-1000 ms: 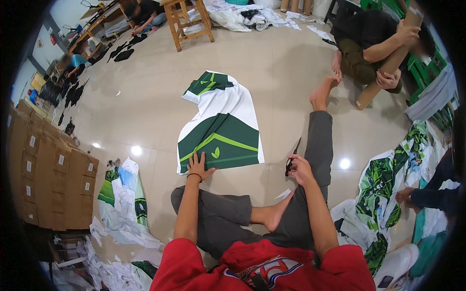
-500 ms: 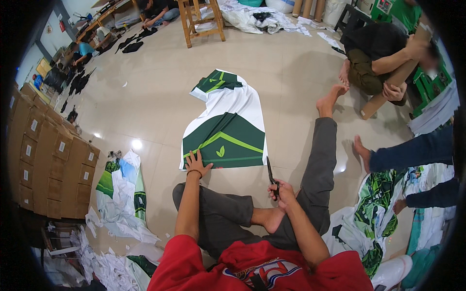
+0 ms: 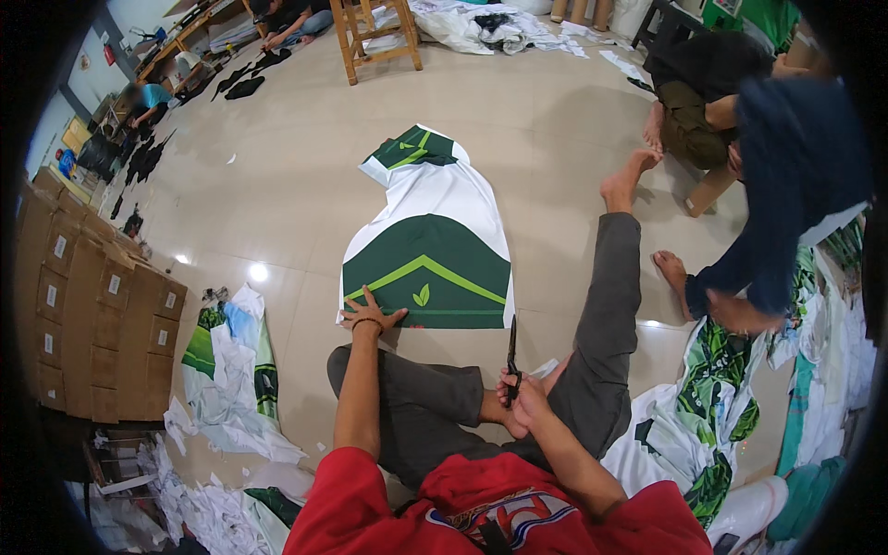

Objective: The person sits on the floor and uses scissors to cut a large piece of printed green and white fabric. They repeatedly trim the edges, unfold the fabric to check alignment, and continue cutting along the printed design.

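A piece of white and dark green fabric [image 3: 462,268] with light green stripes and a leaf print lies on the floor before me. Its near part is spread flat; the far end is folded over and wrinkled. My left hand [image 3: 371,312] rests on its near left corner, fingers spread. In my right hand [image 3: 524,398] is a pair of black scissors [image 3: 511,356], held by the handles with the blades pointing away from me. The blade tips are by the fabric's near right corner; whether they touch it I cannot tell.
Stacked cardboard boxes [image 3: 102,314] stand at the left, with printed cloth scraps [image 3: 236,351] beside them. More green and white cloth [image 3: 712,398] lies at the right. A person in dark blue trousers [image 3: 795,185] stands close by; another sits behind. A wooden stool [image 3: 375,42] is far ahead.
The fabric's near part now lies smoother and wider. My right hand and the scissors have moved slightly left and down. The person in blue trousers has stepped at the right.
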`<state>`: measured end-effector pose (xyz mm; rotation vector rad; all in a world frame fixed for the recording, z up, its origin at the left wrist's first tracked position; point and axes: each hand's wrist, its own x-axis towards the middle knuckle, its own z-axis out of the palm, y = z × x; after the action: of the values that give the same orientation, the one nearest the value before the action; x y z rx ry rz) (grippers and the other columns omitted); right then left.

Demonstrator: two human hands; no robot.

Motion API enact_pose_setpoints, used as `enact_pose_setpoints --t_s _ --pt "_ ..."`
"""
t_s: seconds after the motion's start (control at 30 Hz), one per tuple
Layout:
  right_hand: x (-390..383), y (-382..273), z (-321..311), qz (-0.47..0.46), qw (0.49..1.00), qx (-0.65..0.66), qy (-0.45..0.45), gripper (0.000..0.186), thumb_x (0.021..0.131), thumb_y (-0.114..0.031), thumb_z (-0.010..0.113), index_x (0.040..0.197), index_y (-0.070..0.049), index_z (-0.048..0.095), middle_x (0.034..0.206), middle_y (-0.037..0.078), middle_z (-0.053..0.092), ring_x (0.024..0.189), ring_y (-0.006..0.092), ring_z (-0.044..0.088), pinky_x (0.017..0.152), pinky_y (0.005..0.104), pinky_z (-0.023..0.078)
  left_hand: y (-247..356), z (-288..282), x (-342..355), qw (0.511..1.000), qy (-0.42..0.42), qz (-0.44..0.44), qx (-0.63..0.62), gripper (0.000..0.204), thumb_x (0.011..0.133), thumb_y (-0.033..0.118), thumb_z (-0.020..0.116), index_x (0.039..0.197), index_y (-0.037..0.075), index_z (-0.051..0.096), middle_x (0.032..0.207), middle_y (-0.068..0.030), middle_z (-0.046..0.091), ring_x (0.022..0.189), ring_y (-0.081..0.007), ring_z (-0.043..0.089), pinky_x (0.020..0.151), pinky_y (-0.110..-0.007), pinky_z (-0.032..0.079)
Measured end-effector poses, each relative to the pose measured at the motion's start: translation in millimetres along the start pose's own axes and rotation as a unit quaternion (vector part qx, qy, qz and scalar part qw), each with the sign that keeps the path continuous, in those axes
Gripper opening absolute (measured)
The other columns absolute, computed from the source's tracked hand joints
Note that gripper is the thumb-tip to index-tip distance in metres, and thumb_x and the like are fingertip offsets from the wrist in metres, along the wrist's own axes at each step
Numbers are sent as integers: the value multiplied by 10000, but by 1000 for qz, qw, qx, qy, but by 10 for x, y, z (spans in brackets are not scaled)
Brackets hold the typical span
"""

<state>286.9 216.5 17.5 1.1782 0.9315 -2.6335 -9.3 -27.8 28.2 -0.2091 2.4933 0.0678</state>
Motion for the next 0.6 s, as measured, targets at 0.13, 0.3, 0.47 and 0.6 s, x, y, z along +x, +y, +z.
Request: enact_pose_setpoints --t_s 0.13,0.3,0.47,0.6 --pt "-15 -17 -55 12 1000 -21 -15 252 908 -54 629 1136 8 541 797 128 632 637 223 628 545 311 507 -42 -41 -21 998 -36 -35 26 1376 611 875 639 1590 215 -69 1612 -281 91 1470 -518 113 1133 -673 171" --pt "-145 -58 -94 1 998 -63 -10 276 903 -2 592 1171 32 532 793 116 625 624 201 608 548 296 497 -22 9 -106 997 -52 -54 5 1366 625 853 651 1593 179 -37 1604 -273 154 1475 -496 132 1143 -650 171" --pt "-331 -88 -190 -50 978 -202 27 280 889 20 602 1164 50 561 779 76 615 597 135 552 529 253 443 -49 359 -35 984 104 146 -10 1229 710 750 681 1594 157 69 1614 -263 122 1475 -506 89 1149 -647 157" --pt "-573 -213 -122 -10 979 -202 -1 160 881 -59 687 994 23 609 698 28 560 528 105 493 461 241 369 289 563 -249 943 173 282 -26 969 792 585 712 1526 100 307 1568 -270 240 1447 -480 204 1140 -595 241"
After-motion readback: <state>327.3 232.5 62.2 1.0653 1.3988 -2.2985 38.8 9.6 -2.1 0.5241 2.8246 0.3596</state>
